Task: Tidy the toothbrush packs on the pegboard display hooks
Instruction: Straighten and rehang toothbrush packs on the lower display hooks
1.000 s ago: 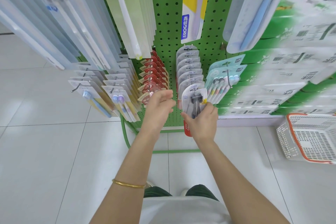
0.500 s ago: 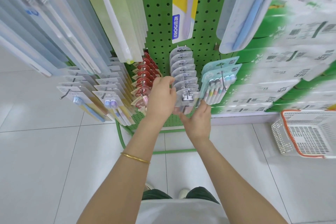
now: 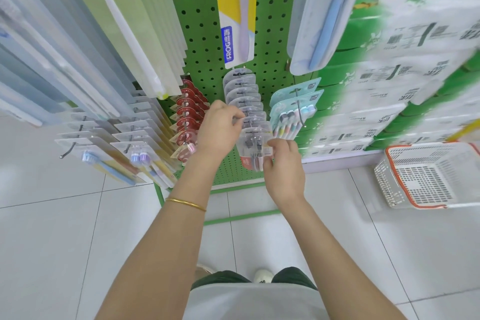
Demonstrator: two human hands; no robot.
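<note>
A row of grey clear toothbrush packs (image 3: 242, 91) hangs on one hook of the green pegboard (image 3: 202, 41). My left hand (image 3: 219, 128) pinches the top edge of a pack near the front of that row. My right hand (image 3: 281, 166) grips the frontmost grey pack (image 3: 253, 144) by its right side and lower part. Red packs (image 3: 188, 114) hang on the hook to the left, and pale blue multi-brush packs (image 3: 291, 109) on the hook to the right.
More toothbrush packs (image 3: 124, 143) hang on low hooks at the left, and long packs (image 3: 122, 23) hang above them. Stacked green-and-white boxes (image 3: 405, 80) fill the right. A white basket with an orange rim (image 3: 431, 176) sits on the tiled floor.
My left hand rose from beside the red packs onto the grey row and pinched a pack's top. My right hand moved to the front pack's right side. The view shifted closer.
</note>
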